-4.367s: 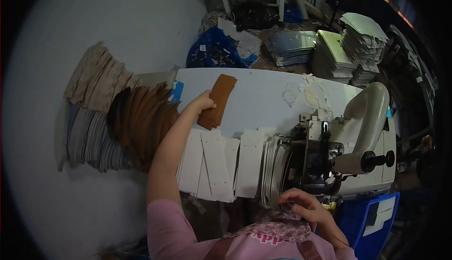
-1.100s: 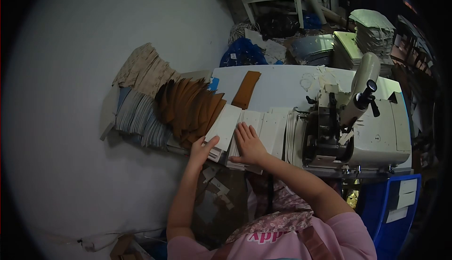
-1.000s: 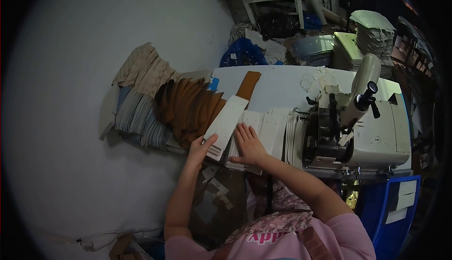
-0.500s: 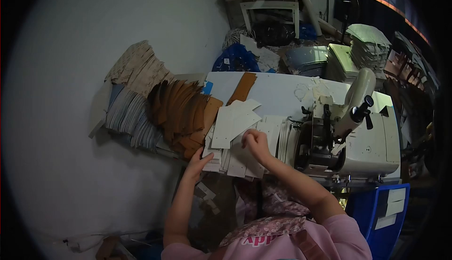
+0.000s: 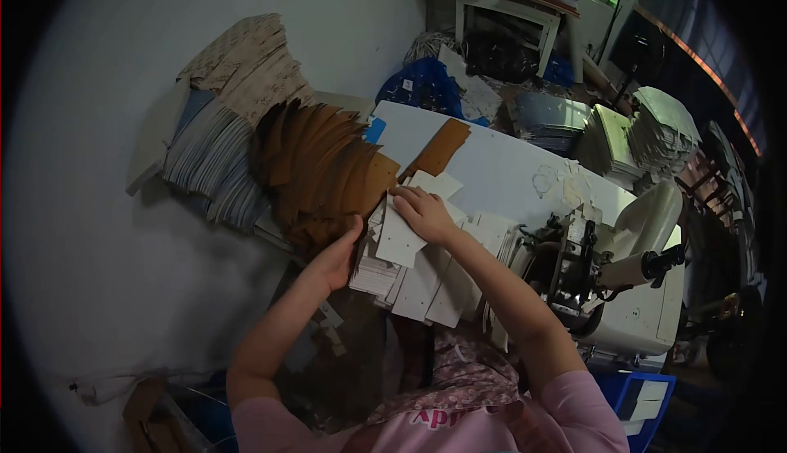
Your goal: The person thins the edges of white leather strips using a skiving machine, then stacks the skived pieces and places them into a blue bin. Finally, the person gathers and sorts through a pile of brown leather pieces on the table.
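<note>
My left hand (image 5: 334, 261) is at the left side of a pile of white cut pieces (image 5: 381, 277), its thumb raised and the other fingers partly hidden beside the pile. My right hand (image 5: 423, 213) lies palm down on the top white piece (image 5: 398, 244), fingers stretched across its upper end. Loose white pieces (image 5: 459, 277) overlap to the right of the pile. Touching the pile on the left is a leaning, fanned stack of brown pieces (image 5: 316, 170). One brown strip (image 5: 441, 148) lies apart on the white table (image 5: 500, 158).
A sewing-type machine (image 5: 586, 264) stands at the table's right end. Grey-blue stacked pieces (image 5: 209, 145) and patterned beige ones (image 5: 254, 68) lean near the wall on the left. A blue bin (image 5: 656, 400) stands below right. More stacks (image 5: 611, 137) sit behind the table.
My right hand has moved left and up from a closed pose to lie on the top white pieces. My left hand stays by the pile. The view has tilted and shifted.
</note>
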`<action>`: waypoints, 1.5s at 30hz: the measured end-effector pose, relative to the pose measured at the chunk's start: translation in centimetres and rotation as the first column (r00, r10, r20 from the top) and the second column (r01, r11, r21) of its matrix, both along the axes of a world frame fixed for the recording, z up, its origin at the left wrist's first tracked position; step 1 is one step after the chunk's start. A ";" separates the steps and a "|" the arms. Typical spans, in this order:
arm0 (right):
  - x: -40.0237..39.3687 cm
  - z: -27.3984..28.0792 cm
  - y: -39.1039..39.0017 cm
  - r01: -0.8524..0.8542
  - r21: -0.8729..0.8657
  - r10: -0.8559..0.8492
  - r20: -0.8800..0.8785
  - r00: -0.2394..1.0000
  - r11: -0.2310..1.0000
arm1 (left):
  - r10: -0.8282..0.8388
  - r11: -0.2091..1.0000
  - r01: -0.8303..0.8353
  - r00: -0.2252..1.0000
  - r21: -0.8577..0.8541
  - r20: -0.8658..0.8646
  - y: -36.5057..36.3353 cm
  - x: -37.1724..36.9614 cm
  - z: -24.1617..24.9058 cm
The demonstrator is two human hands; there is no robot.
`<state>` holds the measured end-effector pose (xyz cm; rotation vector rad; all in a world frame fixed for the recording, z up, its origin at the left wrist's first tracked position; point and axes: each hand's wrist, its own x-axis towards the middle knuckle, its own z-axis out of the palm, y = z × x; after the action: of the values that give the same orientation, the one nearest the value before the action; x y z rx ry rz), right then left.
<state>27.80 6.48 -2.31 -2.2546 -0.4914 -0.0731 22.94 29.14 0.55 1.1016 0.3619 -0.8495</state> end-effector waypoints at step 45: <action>-11.5 7.4 -1.4 0.057 0.162 -0.147 0.620 0.771 0.985 | -0.196 0.978 0.096 0.732 0.186 0.653 -3.6 -4.3 1.9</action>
<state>16.29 5.05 5.14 -2.0804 -0.6851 -0.9241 18.69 25.58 2.49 1.5036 -0.2855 -0.5098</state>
